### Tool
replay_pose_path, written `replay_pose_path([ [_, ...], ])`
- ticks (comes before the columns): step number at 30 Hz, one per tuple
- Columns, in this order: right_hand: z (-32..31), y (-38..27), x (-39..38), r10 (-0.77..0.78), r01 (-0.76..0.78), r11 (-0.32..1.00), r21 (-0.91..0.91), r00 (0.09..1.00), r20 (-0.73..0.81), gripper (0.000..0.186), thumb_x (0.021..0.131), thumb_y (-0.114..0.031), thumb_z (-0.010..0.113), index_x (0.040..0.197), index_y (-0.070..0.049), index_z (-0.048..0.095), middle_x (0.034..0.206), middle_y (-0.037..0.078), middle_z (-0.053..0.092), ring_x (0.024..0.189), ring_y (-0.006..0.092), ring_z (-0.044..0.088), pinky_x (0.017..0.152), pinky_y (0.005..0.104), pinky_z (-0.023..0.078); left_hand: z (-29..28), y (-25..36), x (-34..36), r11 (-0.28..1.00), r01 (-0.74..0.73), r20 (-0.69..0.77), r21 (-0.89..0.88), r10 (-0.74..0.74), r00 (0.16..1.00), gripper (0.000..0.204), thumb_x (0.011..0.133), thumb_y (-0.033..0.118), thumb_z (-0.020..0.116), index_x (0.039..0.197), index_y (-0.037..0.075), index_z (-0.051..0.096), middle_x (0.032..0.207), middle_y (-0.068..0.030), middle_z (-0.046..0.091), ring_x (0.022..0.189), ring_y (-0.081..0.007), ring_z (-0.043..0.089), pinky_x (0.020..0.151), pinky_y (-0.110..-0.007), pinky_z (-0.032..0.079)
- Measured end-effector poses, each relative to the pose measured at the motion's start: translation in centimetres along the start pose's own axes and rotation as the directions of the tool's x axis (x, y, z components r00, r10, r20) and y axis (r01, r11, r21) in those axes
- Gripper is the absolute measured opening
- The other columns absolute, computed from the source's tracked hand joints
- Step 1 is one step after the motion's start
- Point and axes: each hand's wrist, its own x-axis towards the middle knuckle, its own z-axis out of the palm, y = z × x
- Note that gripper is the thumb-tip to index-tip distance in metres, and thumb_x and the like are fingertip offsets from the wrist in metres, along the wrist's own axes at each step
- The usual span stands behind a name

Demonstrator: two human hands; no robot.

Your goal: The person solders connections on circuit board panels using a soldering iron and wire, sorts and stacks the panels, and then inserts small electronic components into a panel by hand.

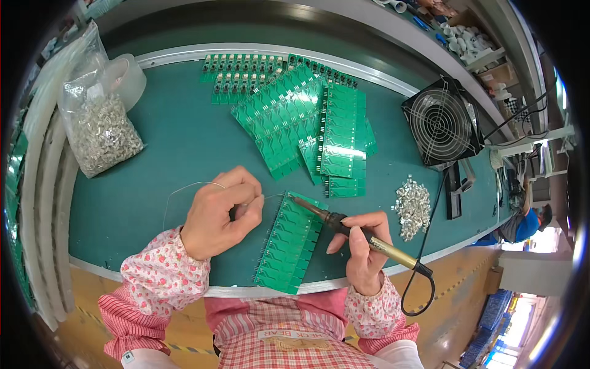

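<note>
A green circuit board panel (287, 246) lies at the front edge of the bench, with a row of pins along its left side. My right hand (367, 249) grips a soldering iron (393, 251) with a gold and black handle, its tip at the upper end of the panel. Between the pinched fingers of my left hand (227, 212) runs a thin solder wire (273, 196), whose end reaches toward the iron's tip. The wire's tail loops out behind that hand to the left. Whether wire and tip touch is too small to tell.
Stacked green panels (344, 132) lie beyond my hands, with populated boards (236, 80) behind them. A bag of small white connectors (104, 132) stands at left, near racked trays (46, 184). Loose connectors (413, 209), a black fan (440, 123) and the iron's cord are at right.
</note>
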Motion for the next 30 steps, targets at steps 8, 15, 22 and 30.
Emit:
replay_pose_path([
  [8, -0.22, -0.21, 0.04, -0.109, 0.129, 0.971, -0.201, 0.988, 0.106, 0.011, 0.09, -0.003, 0.055, 0.099, 0.005, 0.055, 0.075, 0.012, 0.065, 0.063, 0.0146, 0.066, 0.056, 0.0261, 0.053, 0.15, 0.11, 0.19, 0.998, -0.032, -0.029, 0.053, 0.034, 0.999, 0.025, 0.081, -0.001, 0.061, 0.061, 0.001, 0.047, 0.079, -0.009, 0.057, 0.062, -0.0149, 0.054, 0.053, -0.028, 0.039],
  [15, -0.04, -0.06, -0.28, -0.029, 0.032, 0.994, -0.103, 0.999, 0.024, 0.011, 0.089, -0.003, 0.057, 0.099, 0.003, 0.056, 0.072, 0.011, 0.066, 0.063, 0.0152, 0.066, 0.057, 0.0264, 0.053, 0.54, 0.07, -0.03, 0.998, -0.037, -0.082, 0.049, 0.041, 0.996, 0.02, 0.078, 0.004, 0.064, 0.065, 0.003, 0.049, 0.075, -0.0058, 0.054, 0.059, -0.0231, 0.048, 0.059, -0.035, 0.04],
  [22, -0.02, -0.36, -0.33, -0.04, 0.05, 0.984, -0.169, 0.998, 0.057, 0.011, 0.09, -0.003, 0.057, 0.098, 0.004, 0.055, 0.072, 0.011, 0.066, 0.063, 0.015, 0.066, 0.057, 0.0257, 0.053, 0.39, -0.18, 0.01, 0.992, -0.105, -0.049, 0.076, 0.109, 0.993, 0.024, 0.081, 0.0, 0.062, 0.062, 0.001, 0.046, 0.078, -0.0074, 0.055, 0.061, -0.0157, 0.048, 0.056, -0.029, 0.038],
  [30, 0.01, 0.08, -0.59, -0.067, 0.061, 0.993, -0.098, 0.996, -0.059, 0.014, 0.092, -0.007, 0.054, 0.099, 0.005, 0.054, 0.078, 0.012, 0.064, 0.061, 0.0152, 0.065, 0.057, 0.0263, 0.053, 0.48, 0.01, -0.08, 1.0, 0.003, -0.059, 0.001, -0.003, 0.998, 0.023, 0.082, 0.0, 0.061, 0.064, 0.001, 0.048, 0.079, -0.0073, 0.055, 0.061, -0.0152, 0.048, 0.055, -0.029, 0.038],
])
